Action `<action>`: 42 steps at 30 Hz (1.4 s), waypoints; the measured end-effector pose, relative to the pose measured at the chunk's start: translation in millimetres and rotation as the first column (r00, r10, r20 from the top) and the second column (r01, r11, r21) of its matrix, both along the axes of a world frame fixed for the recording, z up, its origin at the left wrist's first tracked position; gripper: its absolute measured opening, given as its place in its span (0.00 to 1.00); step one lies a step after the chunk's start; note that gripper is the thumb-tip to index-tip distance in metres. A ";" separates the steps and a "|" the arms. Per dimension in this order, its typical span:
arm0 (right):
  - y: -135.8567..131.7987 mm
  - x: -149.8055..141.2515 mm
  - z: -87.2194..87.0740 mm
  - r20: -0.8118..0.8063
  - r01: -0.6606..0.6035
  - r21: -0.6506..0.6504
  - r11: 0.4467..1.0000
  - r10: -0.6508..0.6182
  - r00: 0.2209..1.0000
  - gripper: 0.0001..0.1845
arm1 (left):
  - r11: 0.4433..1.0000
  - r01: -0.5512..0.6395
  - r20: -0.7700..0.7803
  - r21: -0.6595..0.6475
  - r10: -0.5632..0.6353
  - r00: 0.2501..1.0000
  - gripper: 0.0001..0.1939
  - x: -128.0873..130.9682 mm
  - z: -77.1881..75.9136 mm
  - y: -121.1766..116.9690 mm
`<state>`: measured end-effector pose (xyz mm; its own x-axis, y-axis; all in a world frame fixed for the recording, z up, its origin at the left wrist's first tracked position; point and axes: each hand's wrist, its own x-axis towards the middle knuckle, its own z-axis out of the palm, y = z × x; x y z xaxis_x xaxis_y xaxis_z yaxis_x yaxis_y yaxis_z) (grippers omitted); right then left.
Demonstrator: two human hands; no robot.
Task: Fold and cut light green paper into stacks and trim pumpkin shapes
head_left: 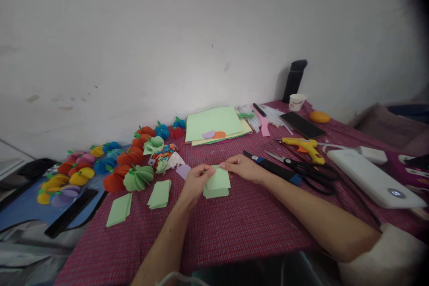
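Between my two hands is a small stack of light green paper pieces (217,181), held just above the red checked cloth. My left hand (197,180) pinches the upper left corner with thumb and fingers. At the top right corner, my right hand (241,167) grips the same pieces, its thumb on the paper. More green paper lies just under the stack, partly hidden. To the left lie two piles of cut green paper, a nearer pile (159,194) and a farther-left pile (119,210). A lilac paper piece (183,170) is beside my left hand.
Paper pumpkins (139,178) in several colours cover the left side, near paper scraps (164,156). Green sheets (214,123) lie at the back. On the right are scissors (301,167), a yellow glue gun (304,146), a white power bank (372,178), a paper cup (296,103) and a black bottle (293,82).
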<state>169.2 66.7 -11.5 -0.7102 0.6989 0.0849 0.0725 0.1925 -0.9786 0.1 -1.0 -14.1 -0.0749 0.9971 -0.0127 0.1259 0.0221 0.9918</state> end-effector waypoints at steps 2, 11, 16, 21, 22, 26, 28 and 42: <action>0.7 0.8 0.0 0.033 -0.018 0.027 0.999 0.017 0.999 0.21 | 1.000 0.012 -0.017 -0.002 -0.012 1.000 0.15 0.0 0.1 -0.3; 0.9 1.1 -1.2 0.020 -0.052 -0.025 0.998 0.053 0.998 0.18 | 0.999 0.020 -0.045 -0.035 -0.021 0.999 0.15 0.6 2.7 -2.0; -0.2 0.4 -4.1 0.050 -0.070 0.005 0.998 0.070 0.996 0.18 | 0.994 0.039 0.013 -0.100 -0.038 0.999 0.16 3.7 3.2 -2.4; -1.2 -1.0 -6.1 0.092 -0.060 0.084 0.995 0.052 0.994 0.17 | 0.992 0.054 -0.024 -0.111 -0.057 0.998 0.18 5.4 3.0 -2.1; -0.7 -1.1 -6.5 0.085 -0.058 0.094 0.994 0.050 0.995 0.17 | 0.991 0.053 -0.024 -0.119 -0.056 0.998 0.19 5.3 2.8 -1.9; 2.6 -0.5 -7.5 0.063 -0.058 0.093 0.994 0.052 0.997 0.18 | 0.984 0.030 0.009 -0.175 -0.029 1.000 0.23 3.9 1.1 -1.0; 3.7 0.0 -7.4 0.068 -0.058 0.094 0.994 0.051 0.996 0.18 | 0.984 0.014 0.002 -0.176 -0.013 1.000 0.24 2.5 -0.4 -0.6; 3.2 -3.8 -14.5 0.096 -0.011 0.243 0.970 -0.013 0.995 0.18 | 0.976 -0.027 0.052 -0.216 0.039 0.998 0.25 5.8 -0.2 -2.1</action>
<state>165.4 69.9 -26.0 -0.7224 0.6667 0.1837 0.1639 0.4231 -0.8911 5.9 -3.2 -14.3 -0.1010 0.9677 -0.2311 0.0668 0.2384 0.9689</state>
